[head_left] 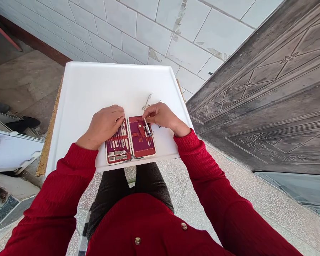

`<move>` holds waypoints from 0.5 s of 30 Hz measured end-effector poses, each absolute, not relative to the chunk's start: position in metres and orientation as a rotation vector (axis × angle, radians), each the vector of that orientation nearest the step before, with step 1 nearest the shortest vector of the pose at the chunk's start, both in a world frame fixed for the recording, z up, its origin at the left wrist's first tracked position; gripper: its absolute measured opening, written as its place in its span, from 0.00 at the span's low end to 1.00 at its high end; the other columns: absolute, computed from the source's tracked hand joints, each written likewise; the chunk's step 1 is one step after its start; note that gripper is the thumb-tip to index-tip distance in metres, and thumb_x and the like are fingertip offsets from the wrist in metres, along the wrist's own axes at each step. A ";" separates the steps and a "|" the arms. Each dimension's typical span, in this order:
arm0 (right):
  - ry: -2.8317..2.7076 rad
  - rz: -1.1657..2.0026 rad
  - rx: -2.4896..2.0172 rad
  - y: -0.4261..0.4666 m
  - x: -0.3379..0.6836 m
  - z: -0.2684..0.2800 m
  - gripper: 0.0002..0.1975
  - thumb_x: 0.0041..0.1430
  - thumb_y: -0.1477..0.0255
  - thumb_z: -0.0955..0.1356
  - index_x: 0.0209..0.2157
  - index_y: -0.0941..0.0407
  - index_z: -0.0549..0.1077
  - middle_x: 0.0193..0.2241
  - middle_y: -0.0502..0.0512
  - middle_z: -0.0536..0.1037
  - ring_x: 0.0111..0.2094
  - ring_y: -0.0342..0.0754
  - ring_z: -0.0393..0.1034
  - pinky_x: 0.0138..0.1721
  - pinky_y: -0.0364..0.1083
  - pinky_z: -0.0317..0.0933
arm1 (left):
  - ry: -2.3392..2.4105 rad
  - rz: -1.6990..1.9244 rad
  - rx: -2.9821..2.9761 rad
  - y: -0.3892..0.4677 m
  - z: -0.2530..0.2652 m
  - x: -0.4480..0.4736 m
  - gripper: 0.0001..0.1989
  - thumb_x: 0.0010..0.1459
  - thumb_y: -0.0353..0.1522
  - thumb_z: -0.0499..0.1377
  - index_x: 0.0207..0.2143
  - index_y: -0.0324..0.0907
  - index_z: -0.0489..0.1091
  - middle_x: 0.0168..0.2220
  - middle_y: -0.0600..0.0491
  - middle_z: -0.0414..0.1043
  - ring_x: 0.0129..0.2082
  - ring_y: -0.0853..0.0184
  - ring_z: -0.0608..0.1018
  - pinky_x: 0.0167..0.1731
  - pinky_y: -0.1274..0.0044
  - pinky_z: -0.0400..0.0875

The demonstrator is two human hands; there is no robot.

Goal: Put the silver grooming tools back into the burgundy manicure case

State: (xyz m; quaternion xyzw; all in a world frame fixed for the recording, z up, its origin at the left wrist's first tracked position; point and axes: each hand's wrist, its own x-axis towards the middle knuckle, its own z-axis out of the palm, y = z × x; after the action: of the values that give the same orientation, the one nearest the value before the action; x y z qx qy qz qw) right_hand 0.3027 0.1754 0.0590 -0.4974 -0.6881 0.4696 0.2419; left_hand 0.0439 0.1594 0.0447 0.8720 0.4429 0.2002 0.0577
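An open manicure case with a burgundy lining lies near the front edge of a white table. Its left half holds several slim metal tools and two nail clippers under a strap. My left hand is closed over that half's upper edge, thumb on the case, partly covering the tools. Over the right half, my right hand pinches a slim silvery metal tool, pointing down towards the lining; its exact kind is unclear. Beside it is a red leather flap with a snap. Metal nippers lie just beyond my right hand.
The white tabletop has a raised rim and rests on a board. A tiled wall stands behind it, and a dark carved panel is close on the right. Small metal items are partly hidden behind my right hand.
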 end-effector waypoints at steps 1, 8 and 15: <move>-1.895 1.239 -1.370 0.175 0.303 0.060 0.04 0.50 0.80 0.72 0.27 0.59 0.81 0.22 0.49 0.75 0.25 0.41 0.67 0.29 0.44 0.59 | 1.346 0.602 2.648 0.160 0.044 0.044 0.18 0.72 0.34 0.48 0.41 0.45 0.79 0.51 0.50 0.82 0.49 0.56 0.81 0.45 0.66 0.77; -2.009 1.166 -1.372 0.178 0.307 0.058 0.04 0.50 0.78 0.72 0.25 0.59 0.81 0.23 0.50 0.75 0.26 0.41 0.64 0.31 0.45 0.57 | 1.338 0.605 2.657 0.160 0.043 0.043 0.18 0.72 0.34 0.48 0.41 0.44 0.79 0.52 0.49 0.81 0.50 0.56 0.82 0.47 0.65 0.78; -2.067 1.183 -1.388 0.179 0.309 0.060 0.05 0.50 0.77 0.73 0.29 0.58 0.83 0.26 0.51 0.77 0.26 0.41 0.63 0.31 0.46 0.57 | 1.340 0.604 2.651 0.163 0.042 0.042 0.18 0.71 0.34 0.49 0.41 0.45 0.80 0.51 0.49 0.82 0.50 0.56 0.82 0.46 0.65 0.78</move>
State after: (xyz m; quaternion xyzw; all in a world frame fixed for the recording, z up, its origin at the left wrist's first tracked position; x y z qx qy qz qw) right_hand 0.3094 0.1788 0.0598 -0.4943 -0.7359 0.4213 0.1911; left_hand 0.0422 0.1628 0.0419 0.8732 0.4414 0.1989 0.0554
